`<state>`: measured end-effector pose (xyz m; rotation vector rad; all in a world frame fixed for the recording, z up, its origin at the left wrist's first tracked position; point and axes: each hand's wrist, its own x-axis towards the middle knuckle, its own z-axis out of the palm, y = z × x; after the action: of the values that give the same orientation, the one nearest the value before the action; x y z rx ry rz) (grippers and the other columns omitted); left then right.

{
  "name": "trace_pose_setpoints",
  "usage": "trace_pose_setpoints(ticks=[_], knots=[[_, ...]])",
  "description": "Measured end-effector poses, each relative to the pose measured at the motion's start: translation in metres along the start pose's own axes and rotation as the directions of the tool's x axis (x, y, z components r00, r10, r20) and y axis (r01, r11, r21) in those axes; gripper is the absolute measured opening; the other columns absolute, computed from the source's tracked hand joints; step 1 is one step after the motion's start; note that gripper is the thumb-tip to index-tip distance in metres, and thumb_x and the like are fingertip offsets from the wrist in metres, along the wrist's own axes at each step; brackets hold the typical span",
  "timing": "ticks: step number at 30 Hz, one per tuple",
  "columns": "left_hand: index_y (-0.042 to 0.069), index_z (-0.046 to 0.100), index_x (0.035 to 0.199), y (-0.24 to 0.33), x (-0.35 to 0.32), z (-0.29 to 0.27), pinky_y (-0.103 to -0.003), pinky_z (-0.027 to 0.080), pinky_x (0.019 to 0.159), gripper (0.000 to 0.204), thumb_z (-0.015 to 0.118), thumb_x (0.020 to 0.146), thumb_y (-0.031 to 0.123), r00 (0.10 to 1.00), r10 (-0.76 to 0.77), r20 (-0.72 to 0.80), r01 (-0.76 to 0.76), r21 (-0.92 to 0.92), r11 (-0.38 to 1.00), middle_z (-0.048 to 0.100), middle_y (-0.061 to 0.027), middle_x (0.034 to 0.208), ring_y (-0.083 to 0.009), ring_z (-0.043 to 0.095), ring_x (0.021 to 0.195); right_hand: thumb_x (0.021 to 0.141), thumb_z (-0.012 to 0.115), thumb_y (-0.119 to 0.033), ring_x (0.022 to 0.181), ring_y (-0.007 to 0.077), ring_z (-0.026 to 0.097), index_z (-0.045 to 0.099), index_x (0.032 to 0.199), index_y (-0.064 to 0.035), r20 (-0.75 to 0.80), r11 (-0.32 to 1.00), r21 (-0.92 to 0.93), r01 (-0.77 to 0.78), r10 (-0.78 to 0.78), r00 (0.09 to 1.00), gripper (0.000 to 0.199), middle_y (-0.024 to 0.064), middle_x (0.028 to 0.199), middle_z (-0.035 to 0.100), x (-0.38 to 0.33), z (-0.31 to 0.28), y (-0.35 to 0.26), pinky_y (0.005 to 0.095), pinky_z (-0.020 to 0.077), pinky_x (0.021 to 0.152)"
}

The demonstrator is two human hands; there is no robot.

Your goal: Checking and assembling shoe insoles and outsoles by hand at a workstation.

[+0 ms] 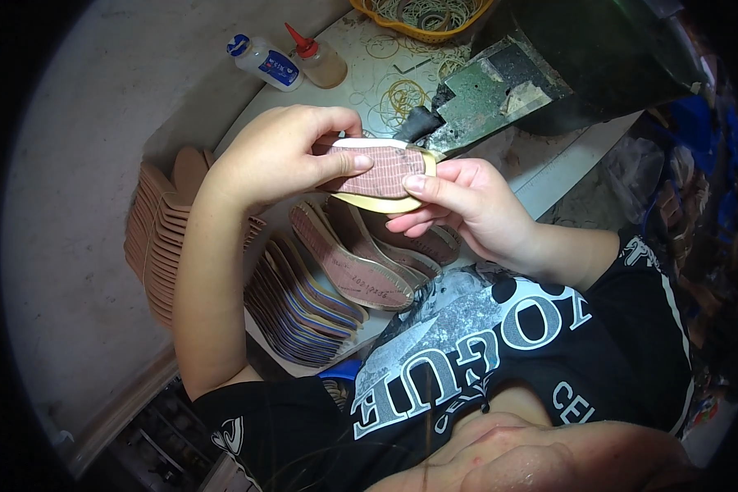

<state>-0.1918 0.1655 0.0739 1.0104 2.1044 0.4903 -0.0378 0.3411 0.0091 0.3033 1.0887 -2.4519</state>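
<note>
- Left hand [283, 152] grips pink gridded insole [379, 174], thumb on its face
- Right hand [488, 201] pinches insole's yellow-edged end
- Insole: up in both hands, near green plate [476, 94]
- Loose insoles [361, 277] beside insole stack [291, 307]

A pale, smudged wall [74, 205] stands at the left beside a white worktop [578, 170]; bright light falls over it, while the room's right side lies dim and cluttered
</note>
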Motion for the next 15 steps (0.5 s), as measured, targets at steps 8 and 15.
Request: trace_pose_setpoints(ticks=[8,15], knots=[[0.001,0.055,0.085,0.012,-0.016,0.02,-0.025,0.039,0.054,0.029,0.062,0.088,0.028,0.994,-0.085,-0.068,0.079,-0.076,0.994,0.051,-0.0023,0.065,-0.0079,0.046,0.06,0.095,0.053,-0.022,0.085,0.0183,0.068,0.058,0.107,0.0071,-0.011,1.0,-0.013,-0.022,0.022,1.0,0.032,0.0153,0.1,0.066,-0.001,-0.002,-0.004,0.0245,0.0553,0.074],[-0.002,0.06,0.089,0.013,-0.023,0.043,-0.029,0.044,0.058,0.033,0.058,0.089,0.031,0.958,-0.273,-0.088,0.23,-0.334,0.914,0.059,-0.0075,0.068,-0.0123,0.054,0.061,0.094,0.053,-0.024,0.08,0.0183,0.068,0.061,0.102,0.0067,-0.005,0.998,-0.065,0.0,0.0,1.0,0.032,0.0161,0.095,0.067,0.003,-0.005,-0.008,0.0245,0.0559,0.07]])
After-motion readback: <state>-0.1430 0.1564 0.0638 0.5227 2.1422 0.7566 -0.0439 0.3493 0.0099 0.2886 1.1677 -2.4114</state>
